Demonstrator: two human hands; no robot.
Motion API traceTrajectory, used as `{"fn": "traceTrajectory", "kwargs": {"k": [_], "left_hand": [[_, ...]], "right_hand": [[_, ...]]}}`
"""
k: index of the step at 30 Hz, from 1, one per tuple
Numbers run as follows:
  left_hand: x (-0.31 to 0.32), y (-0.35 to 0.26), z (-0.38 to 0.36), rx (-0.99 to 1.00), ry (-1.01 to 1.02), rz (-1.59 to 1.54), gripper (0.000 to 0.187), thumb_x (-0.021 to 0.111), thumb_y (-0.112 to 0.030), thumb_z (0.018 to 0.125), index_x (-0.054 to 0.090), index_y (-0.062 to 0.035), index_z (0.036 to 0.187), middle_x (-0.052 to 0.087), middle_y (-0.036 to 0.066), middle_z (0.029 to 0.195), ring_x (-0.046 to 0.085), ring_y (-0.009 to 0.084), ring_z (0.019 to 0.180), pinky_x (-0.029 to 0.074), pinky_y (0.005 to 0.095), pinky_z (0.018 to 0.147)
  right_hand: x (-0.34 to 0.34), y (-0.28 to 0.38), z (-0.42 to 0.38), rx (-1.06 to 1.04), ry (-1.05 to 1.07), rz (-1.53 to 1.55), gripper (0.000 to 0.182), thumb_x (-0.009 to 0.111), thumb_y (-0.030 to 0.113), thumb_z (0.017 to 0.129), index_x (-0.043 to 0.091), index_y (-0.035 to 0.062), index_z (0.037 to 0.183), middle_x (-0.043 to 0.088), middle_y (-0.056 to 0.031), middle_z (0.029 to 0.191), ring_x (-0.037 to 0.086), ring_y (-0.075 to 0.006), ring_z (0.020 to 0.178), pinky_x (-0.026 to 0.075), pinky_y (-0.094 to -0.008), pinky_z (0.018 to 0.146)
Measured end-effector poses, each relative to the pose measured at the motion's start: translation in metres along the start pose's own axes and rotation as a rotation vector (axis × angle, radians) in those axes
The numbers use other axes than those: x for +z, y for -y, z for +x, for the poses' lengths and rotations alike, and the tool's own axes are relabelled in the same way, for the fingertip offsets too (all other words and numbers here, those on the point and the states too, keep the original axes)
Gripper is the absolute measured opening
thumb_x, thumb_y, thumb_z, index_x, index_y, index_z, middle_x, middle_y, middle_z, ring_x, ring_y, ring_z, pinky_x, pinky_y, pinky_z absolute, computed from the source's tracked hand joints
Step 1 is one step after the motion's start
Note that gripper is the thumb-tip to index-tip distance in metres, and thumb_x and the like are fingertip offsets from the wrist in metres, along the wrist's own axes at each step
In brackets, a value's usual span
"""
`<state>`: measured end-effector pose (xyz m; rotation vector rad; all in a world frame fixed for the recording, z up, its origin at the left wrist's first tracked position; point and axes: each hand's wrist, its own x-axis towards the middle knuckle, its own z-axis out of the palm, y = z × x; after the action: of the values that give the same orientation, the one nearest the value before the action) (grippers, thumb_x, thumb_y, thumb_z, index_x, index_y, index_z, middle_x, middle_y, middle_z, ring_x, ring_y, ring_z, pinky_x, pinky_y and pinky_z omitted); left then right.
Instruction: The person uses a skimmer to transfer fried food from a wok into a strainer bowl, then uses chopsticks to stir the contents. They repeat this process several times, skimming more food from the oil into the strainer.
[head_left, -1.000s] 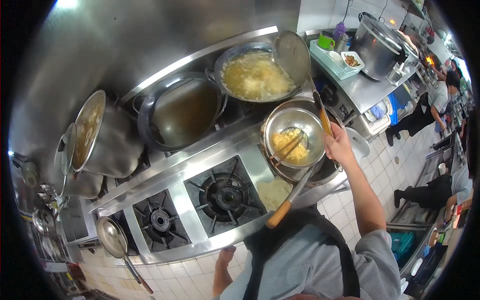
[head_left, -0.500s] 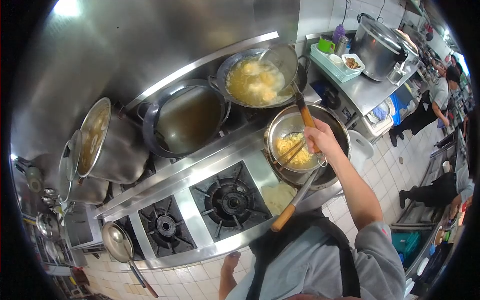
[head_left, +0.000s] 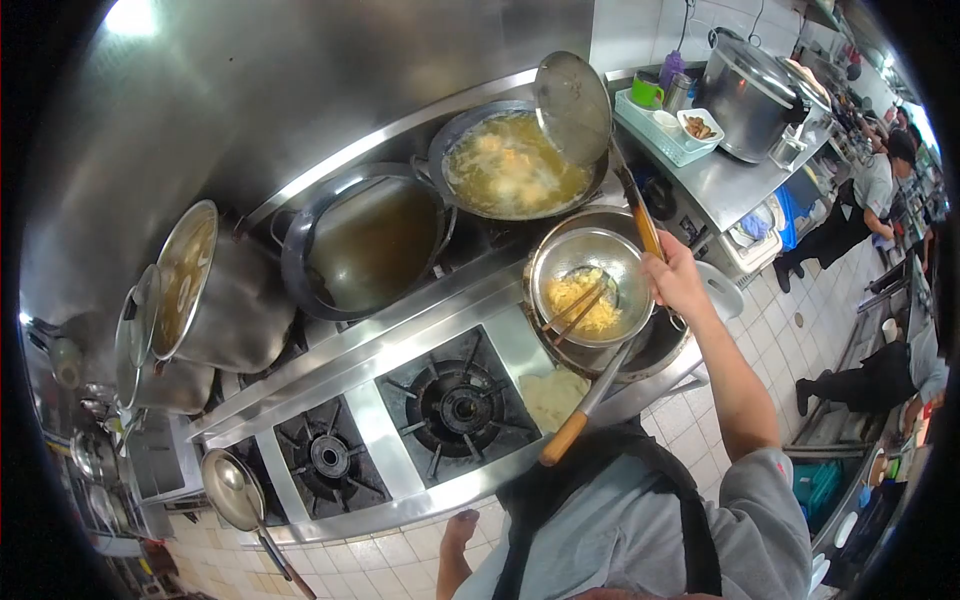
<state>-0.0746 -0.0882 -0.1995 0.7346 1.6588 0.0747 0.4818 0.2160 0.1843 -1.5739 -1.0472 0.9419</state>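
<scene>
My right hand (head_left: 678, 280) is closed around the wooden handle of a round mesh skimmer (head_left: 574, 108). The skimmer's mesh is tilted up over the right side of a wok of bubbling oil (head_left: 480, 195), where pale pieces of food (head_left: 508, 168) are frying. Below that hand, a metal strainer (head_left: 552, 262) holds yellow crumbly bits (head_left: 580, 305) and a pair of wooden chopsticks (head_left: 578, 315). It rests over a larger pot (head_left: 685, 350). Beside my body hangs my left hand (head_left: 460, 528), fingers curled, with nothing visible in it.
A second wok of dark liquid (head_left: 375, 245) and a tall stockpot (head_left: 235, 300) stand left along the stove. Two burners (head_left: 465, 400) lie in front. A wooden-handled tool (head_left: 568, 435) sticks out toward me. Right are a counter (head_left: 710, 185) with a rice cooker (head_left: 755, 100) and co-workers (head_left: 865, 205).
My right hand has moved right, carrying the skimmer. Its mesh has lifted from low over the frying food to a steeper tilt at the wok's right side. My left hand stays down.
</scene>
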Motion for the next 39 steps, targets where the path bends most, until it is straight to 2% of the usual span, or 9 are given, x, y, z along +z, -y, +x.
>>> {"fn": "traceTrajectory", "kwargs": {"k": [2,5,12,15,19,22,27,34,39], "left_hand": [[-0.002,-0.015,-0.012,-0.021,-0.02,-0.002,0.037,0.065,-0.032,0.089,0.071,-0.0018,0.109,0.069,0.01,0.096,0.061,0.0214,0.089,0.049,0.0372,0.08],[-0.003,-0.022,-0.015,-0.011,-0.015,-0.042,0.034,0.066,-0.031,0.089,0.072,-0.0023,0.107,0.067,0.009,0.092,0.059,0.0191,0.084,0.048,0.0358,0.076],[0.001,0.002,0.021,0.031,0.006,-0.124,0.034,0.067,-0.03,0.088,0.071,-0.001,0.106,0.067,0.008,0.092,0.058,0.016,0.088,0.047,0.0331,0.079],[0.003,0.0,0.012,-0.013,-0.019,-0.073,0.036,0.066,-0.03,0.088,0.071,0.0,0.108,0.068,0.009,0.096,0.059,0.0161,0.094,0.047,0.0327,0.084],[0.006,0.008,0.005,0.047,-0.048,0.001,0.04,0.064,-0.032,0.088,0.071,0.0001,0.111,0.07,0.013,0.105,0.061,0.0189,0.103,0.047,0.0328,0.089],[0.011,0.01,0.006,-0.02,-0.044,-0.007,0.041,0.063,-0.032,0.089,0.07,-0.0008,0.114,0.071,0.016,0.111,0.063,0.0219,0.109,0.047,0.0326,0.094],[0.019,0.008,0.009,-0.018,-0.019,-0.107,0.043,0.063,-0.033,0.09,0.069,0.0007,0.116,0.07,0.016,0.112,0.062,0.0232,0.11,0.046,0.0336,0.095],[0.021,-0.003,0.005,-0.077,-0.059,-0.086,0.041,0.064,-0.031,0.091,0.069,0.0007,0.117,0.07,0.014,0.11,0.062,0.0223,0.107,0.046,0.034,0.094],[0.016,-0.001,-0.005,-0.043,-0.064,-0.076,0.04,0.064,-0.032,0.091,0.07,-0.0014,0.116,0.071,0.013,0.108,0.063,0.0207,0.104,0.047,0.0337,0.091]], "right_hand": [[-0.003,0.002,-0.002,-0.002,-0.041,-0.017,0.045,0.051,0.006,0.093,0.048,0.0021,0.137,0.052,-0.0014,0.069,0.045,-0.0088,0.043,0.037,-0.0262,0.039],[-0.01,-0.006,-0.001,0.018,-0.032,-0.022,0.042,0.05,0.005,0.092,0.05,0.001,0.134,0.052,-0.0014,0.066,0.045,-0.0092,0.043,0.037,-0.0264,0.038],[0.007,-0.003,-0.002,0.194,0.062,0.12,0.012,0.056,0.011,0.087,0.055,0.0034,0.096,0.05,-0.0016,0.061,0.046,-0.0112,0.042,0.037,-0.0264,0.04],[0.019,0.009,-0.003,0.269,0.111,0.239,0.011,0.057,0.01,0.087,0.055,0.0022,0.094,0.052,-0.0033,0.063,0.047,-0.0117,0.044,0.038,-0.0265,0.041],[0.032,0.013,0.003,0.337,0.157,0.372,0.015,0.057,0.009,0.088,0.055,0.0007,0.101,0.053,-0.0038,0.07,0.049,-0.0107,0.05,0.039,-0.0257,0.042],[0.044,0.021,0.005,0.383,0.212,0.457,0.021,0.057,0.009,0.089,0.055,0.0002,0.108,0.054,-0.0031,0.073,0.049,-0.0095,0.053,0.04,-0.0249,0.041],[0.07,0.032,0.01,0.463,0.267,0.61,0.022,0.056,0.007,0.091,0.053,-0.0026,0.11,0.054,-0.0034,0.075,0.048,-0.0078,0.054,0.039,-0.023,0.043],[0.096,0.0,0.039,0.563,0.288,1.04,0.022,0.056,0.009,0.093,0.052,0.0038,0.113,0.054,0.0015,0.075,0.047,-0.0057,0.054,0.038,-0.0166,0.04],[0.119,0.001,0.033,0.466,0.264,0.916,0.018,0.055,0.011,0.094,0.051,0.006,0.111,0.05,0.0011,0.069,0.046,-0.0079,0.052,0.037,-0.0199,0.041]]}}
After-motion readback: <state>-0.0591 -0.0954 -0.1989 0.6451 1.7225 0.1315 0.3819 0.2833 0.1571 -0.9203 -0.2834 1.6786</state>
